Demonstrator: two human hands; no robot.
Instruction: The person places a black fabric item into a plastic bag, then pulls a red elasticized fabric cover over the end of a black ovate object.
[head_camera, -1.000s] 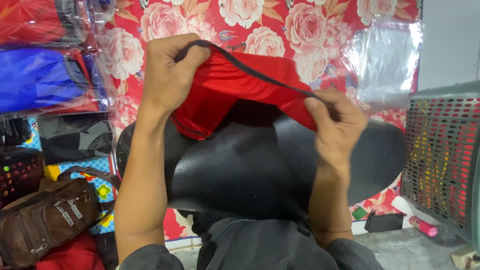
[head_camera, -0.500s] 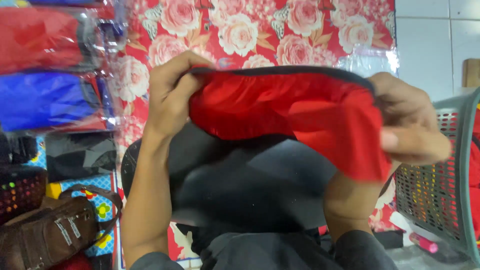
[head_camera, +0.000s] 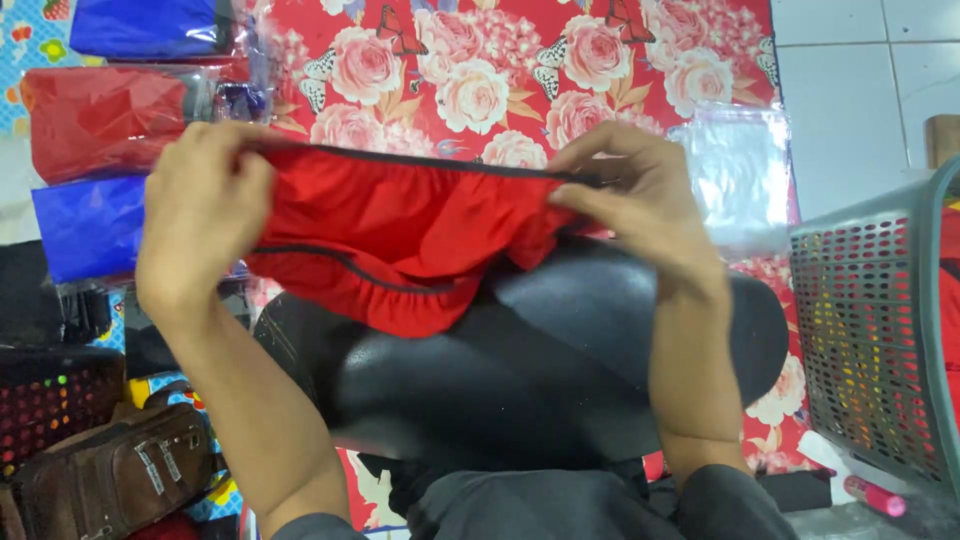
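Lap cushion: a glossy black cushion (head_camera: 560, 380) lies across the person's lap at the near edge of the view, and the garment hangs just over its far left part.
Left hand: the left hand (head_camera: 200, 215) is raised over the cushion's left end, back of the hand toward the camera, wrist bent, fingers curled and clenched on the left end of the waistband.
Right hand: the right hand (head_camera: 640, 195) is at the same height on the other side, thumb and forefinger pinching the right end of the band, the other fingers arched above it; the forearm rises steeply from the lap.
Garment: the red underwear (head_camera: 400, 235) with black trim is stretched between both hands, band taut and nearly level, body sagging in gathers toward the cushion.
Doing it well: as I judge it, keeping both grips on the band itself at even height, with equal pull, would hold the cloth flat; the left side looks bunched under the fingers and may want smoothing.
Basket: a grey perforated plastic basket (head_camera: 870, 340) stands at the right edge, near the right forearm.
Bag: a brown bag (head_camera: 110, 475) lies at the lower left.
Far: packed red and blue garments (head_camera: 95, 170) in clear wrap lie along the left edge of the red floral mat (head_camera: 480, 70); an empty clear plastic bag (head_camera: 735, 175) lies at its right edge.
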